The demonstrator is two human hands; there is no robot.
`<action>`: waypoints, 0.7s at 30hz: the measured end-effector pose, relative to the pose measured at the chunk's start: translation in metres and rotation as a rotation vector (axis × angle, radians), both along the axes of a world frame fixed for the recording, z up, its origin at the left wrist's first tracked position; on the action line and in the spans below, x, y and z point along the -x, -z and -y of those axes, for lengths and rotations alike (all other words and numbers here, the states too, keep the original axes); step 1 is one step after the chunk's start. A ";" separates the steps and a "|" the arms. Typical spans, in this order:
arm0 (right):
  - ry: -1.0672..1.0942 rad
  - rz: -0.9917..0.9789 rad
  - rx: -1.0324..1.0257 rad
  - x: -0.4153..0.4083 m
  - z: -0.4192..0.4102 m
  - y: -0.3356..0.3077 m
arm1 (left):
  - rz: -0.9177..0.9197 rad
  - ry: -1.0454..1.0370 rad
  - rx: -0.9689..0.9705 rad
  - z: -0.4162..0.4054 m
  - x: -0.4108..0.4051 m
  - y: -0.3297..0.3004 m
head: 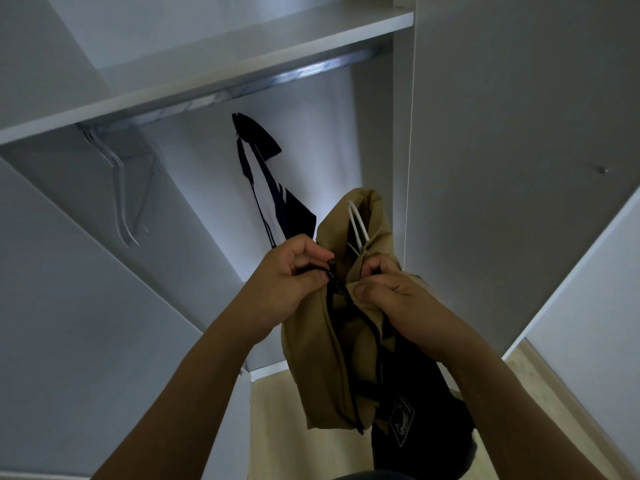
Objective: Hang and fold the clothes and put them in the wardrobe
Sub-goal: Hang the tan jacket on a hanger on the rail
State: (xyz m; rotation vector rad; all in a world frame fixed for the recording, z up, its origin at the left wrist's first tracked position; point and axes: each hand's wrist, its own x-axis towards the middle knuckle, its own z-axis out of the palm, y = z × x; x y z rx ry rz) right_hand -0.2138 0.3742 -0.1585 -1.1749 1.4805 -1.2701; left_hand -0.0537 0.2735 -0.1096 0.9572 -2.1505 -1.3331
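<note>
A tan zip-up jacket (332, 362) with a dark lining hangs in front of me on a white hanger (358, 226), low in the open wardrobe. My left hand (294, 282) pinches the black zipper pull (330, 266) at the jacket's front. My right hand (391, 289) grips the tan fabric on the other side of the zip. A navy and white garment (273, 188) hangs from the lit rail (242, 88) behind the jacket.
Several empty white hangers (121, 188) hang at the rail's left end. A white shelf (207, 74) runs above the rail. The wardrobe's side panel (401, 133) and an open door (519, 133) stand at the right. Pale wooden floor (277, 427) lies below.
</note>
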 end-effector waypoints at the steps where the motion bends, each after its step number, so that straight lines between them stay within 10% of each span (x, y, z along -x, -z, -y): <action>1: -0.007 0.002 -0.002 0.000 0.000 0.000 | 0.000 0.007 -0.001 0.000 -0.001 0.000; 21: -0.002 -0.017 -0.035 0.002 0.001 -0.001 | 0.013 0.038 0.011 -0.004 0.001 0.000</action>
